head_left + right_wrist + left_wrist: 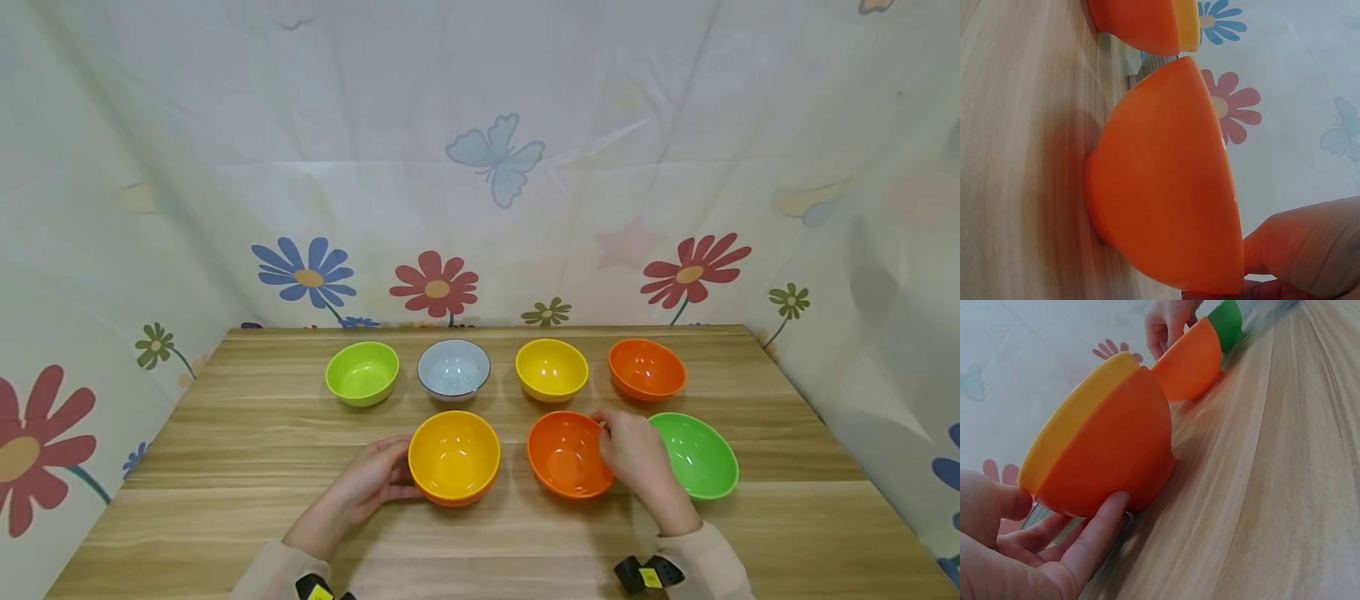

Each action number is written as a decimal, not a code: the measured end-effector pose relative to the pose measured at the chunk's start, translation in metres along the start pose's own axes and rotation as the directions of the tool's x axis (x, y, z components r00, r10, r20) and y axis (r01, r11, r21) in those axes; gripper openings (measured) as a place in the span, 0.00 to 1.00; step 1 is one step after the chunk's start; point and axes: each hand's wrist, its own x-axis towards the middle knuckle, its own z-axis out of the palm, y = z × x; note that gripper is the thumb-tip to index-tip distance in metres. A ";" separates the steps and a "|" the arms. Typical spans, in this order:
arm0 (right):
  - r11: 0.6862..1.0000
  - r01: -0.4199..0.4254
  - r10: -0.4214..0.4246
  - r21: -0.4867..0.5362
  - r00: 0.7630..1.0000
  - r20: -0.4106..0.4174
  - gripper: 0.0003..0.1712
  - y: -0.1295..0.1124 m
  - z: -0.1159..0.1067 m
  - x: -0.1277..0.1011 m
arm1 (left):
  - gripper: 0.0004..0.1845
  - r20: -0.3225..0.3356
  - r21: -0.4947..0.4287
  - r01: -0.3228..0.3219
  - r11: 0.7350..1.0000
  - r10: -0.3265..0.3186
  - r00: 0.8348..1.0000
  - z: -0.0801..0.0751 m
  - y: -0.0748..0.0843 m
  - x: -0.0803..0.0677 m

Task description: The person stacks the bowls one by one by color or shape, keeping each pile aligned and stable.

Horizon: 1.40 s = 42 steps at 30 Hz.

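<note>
A yellow bowl [454, 454] sits nested in an orange bowl [1119, 447] at the front middle of the table. My left hand [375, 482] curves round the left side of this stack, its thumb at the yellow rim and its fingers against the orange wall. To the right stands another orange bowl [566, 458]. My right hand [636, 448] pinches that bowl's right rim between thumb and fingers; in the right wrist view, part of this hand [1310, 250] shows at the rim. Just beyond it is a green bowl [696, 458], partly hidden by the right hand.
Along the back of the wooden table [247, 467] stand a lime-green bowl [363, 375], a pale blue bowl [453, 368], a yellow bowl [552, 369] and an orange bowl [647, 368]. A flowered cloth [360, 167] hangs behind the table.
</note>
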 end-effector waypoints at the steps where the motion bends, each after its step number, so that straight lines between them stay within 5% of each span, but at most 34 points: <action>1: 1.000 0.002 -0.002 -0.001 1.000 -0.002 0.11 0.000 0.000 0.000 | 0.27 0.000 -0.001 0.001 1.000 -0.001 1.000 0.000 0.000 0.000; 42: 0.997 0.063 -0.062 -0.035 0.997 0.050 0.10 -0.040 -0.019 0.034 | 0.27 -0.002 -0.007 0.002 1.000 -0.002 1.000 0.000 0.000 0.000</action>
